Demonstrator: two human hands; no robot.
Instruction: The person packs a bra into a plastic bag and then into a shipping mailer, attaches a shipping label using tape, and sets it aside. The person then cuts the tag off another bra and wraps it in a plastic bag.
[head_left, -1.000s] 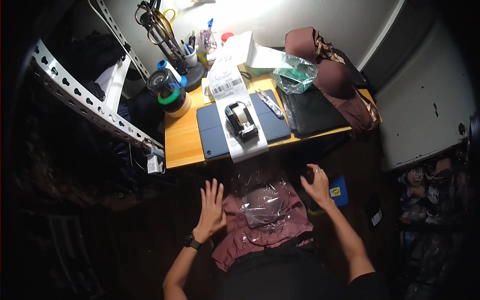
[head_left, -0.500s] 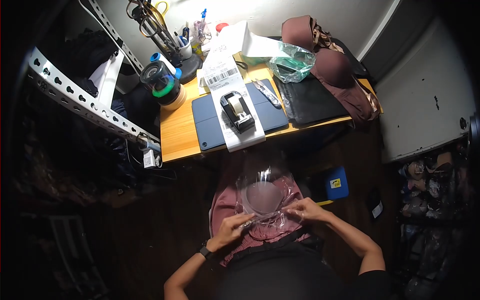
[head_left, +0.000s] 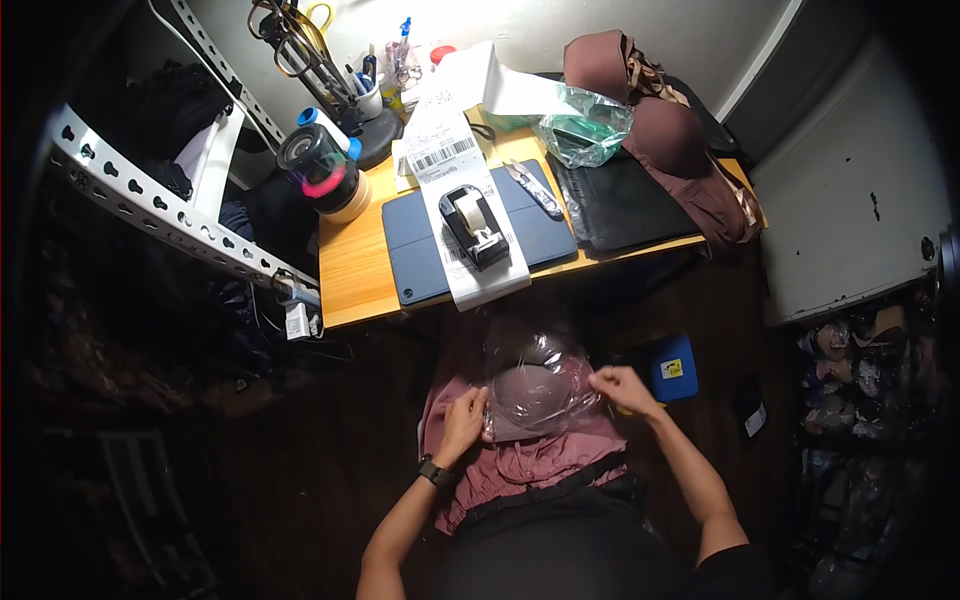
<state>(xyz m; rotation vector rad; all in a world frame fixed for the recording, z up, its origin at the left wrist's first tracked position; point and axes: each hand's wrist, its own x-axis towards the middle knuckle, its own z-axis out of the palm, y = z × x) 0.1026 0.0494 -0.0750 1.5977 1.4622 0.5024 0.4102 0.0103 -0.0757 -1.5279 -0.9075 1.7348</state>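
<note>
A clear plastic bag lies over my lap, with a mauve bra inside; its rounded cups show through the shiny film. My left hand, with a dark watch on the wrist, pinches the bag's left side. On the opposite side, my right hand grips the film near the right edge. Below the bag is gathered pink cloth over my legs.
On the wooden desk a tape dispenser sits on a strip of printed labels, above a blue tablet-like case. Nearby are a snipper-like cutter, black plastic bags and more bras. A metal shelf stands left.
My hands have moved up from the bag's near edge to its two sides and stand farther apart. The bag now looks flatter and more spread out.
</note>
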